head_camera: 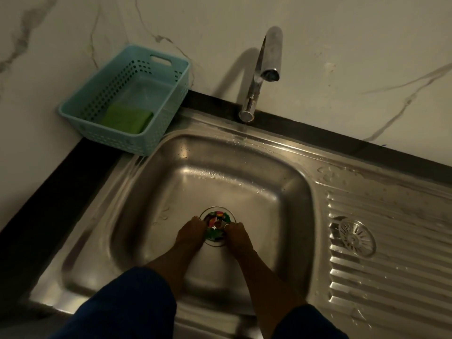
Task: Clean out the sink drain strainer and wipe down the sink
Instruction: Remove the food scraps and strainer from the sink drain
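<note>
The steel sink (171,182) has a round drain strainer (216,222) at its floor, filled with coloured scraps in pink, green and red. Both my hands reach down into the basin to it. My left hand (189,234) has its fingertips curled on the strainer's left rim. My right hand (238,237) pinches the rim on the right side. The lower part of the strainer lies hidden between my hands. Dark blue sleeves cover both forearms at the bottom of the view.
A light blue perforated basket (168,77) stands at the sink's back left corner with a green sponge (126,118) inside. A chrome faucet (263,69) rises behind the basin. A ribbed drainboard (396,277) on the right carries a round metal strainer cover (355,237). Water drops lie along the rim.
</note>
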